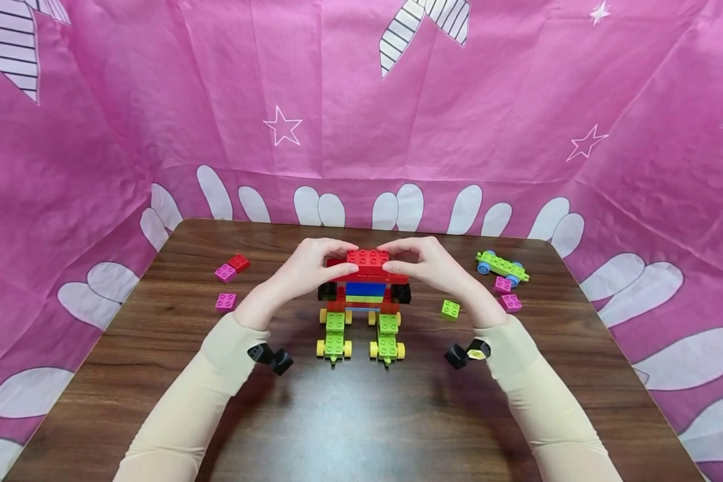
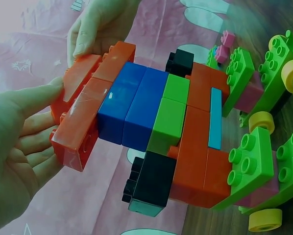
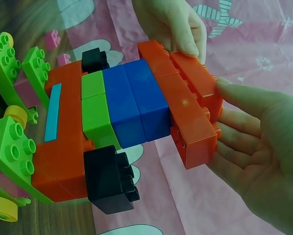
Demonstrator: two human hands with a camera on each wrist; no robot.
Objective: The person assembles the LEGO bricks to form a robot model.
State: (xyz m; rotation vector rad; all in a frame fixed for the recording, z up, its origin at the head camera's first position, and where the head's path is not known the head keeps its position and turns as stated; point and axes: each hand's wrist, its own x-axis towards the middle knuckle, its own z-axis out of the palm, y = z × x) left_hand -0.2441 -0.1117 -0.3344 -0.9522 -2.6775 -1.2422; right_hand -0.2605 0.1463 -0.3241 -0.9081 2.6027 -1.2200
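A tall figure of toy building bricks stands at mid-table in the head view. My left hand (image 1: 304, 266) and right hand (image 1: 429, 262) pinch opposite ends of a red brick (image 1: 367, 257) at its top, thumbs on the near side and fingers behind. This brick sits over a wider row of red bricks (image 2: 83, 122). Below come blue bricks (image 3: 136, 100) and green bricks (image 3: 95, 105), then red ones flanked by a black brick (image 2: 151, 181) on each side. Two green wheeled bases, one a car base (image 1: 335, 335) with yellow wheels, carry everything.
Left of the figure lie a red brick (image 1: 238, 262) and two pink bricks (image 1: 225, 302). On the right are a green brick (image 1: 450, 310), a pink brick (image 1: 510, 302) beside another, and a green car base (image 1: 502, 266) with blue wheels. A pink printed cloth (image 1: 349, 87) surrounds the table.
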